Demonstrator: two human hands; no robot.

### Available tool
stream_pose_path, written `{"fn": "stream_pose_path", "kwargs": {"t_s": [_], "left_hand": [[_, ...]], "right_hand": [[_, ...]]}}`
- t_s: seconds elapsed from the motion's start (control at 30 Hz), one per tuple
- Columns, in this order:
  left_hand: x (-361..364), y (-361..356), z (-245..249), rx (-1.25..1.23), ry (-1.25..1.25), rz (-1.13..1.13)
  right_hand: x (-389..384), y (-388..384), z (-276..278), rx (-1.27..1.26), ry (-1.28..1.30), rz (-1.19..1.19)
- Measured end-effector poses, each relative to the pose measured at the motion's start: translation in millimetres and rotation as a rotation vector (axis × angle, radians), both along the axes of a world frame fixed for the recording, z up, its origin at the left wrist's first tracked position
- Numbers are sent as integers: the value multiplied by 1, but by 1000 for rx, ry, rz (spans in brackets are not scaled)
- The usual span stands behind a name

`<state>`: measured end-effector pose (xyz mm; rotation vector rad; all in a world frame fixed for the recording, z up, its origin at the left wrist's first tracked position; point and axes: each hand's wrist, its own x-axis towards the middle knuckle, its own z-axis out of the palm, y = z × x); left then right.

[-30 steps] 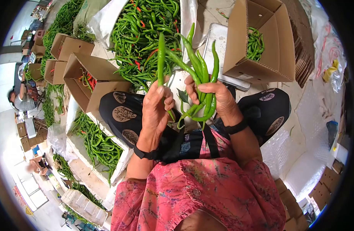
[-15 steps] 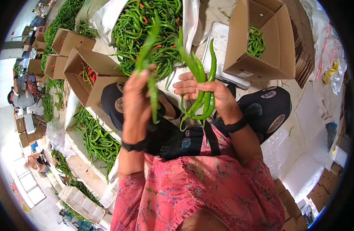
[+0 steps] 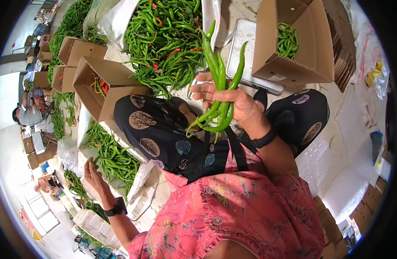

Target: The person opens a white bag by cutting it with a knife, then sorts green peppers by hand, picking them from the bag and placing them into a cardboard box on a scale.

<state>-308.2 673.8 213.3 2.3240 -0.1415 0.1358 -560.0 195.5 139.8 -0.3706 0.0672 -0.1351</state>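
Pinching long green chilies (image 3: 222, 82) under the thumb of my R hand (image 3: 244, 103), its other fingers spread; bunch is above the lap. L hand (image 3: 94, 172) has fingers loosely extended nr the white foam bin (image 3: 141, 178), also w/ green chilies; can't tell if touching. Ahead: chili heap (image 3: 164, 47) w/ some reds. To R, open cardbd box (image 3: 308, 71) on platform scale (image 3: 244, 41), green chilies inside.

Bright, washed-out glare at far left — fisheye curves bend the edges, black corners
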Motion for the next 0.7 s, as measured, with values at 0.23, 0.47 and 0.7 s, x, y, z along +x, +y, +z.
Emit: {"fn": "stream_pose_path", "kwargs": {"t_s": [0.23,0.47,0.7], "left_hand": [[-87,-229,37,-795,442,-291],[-112,-333,-18,-265,270,-1123],[-139,-354,-53,-408,737,-915]], "right_hand": [[5,13,18,-213,-48,-6],[7,11,3,-45,185,-159],[8,-1,-11,98,249,-231]]}}
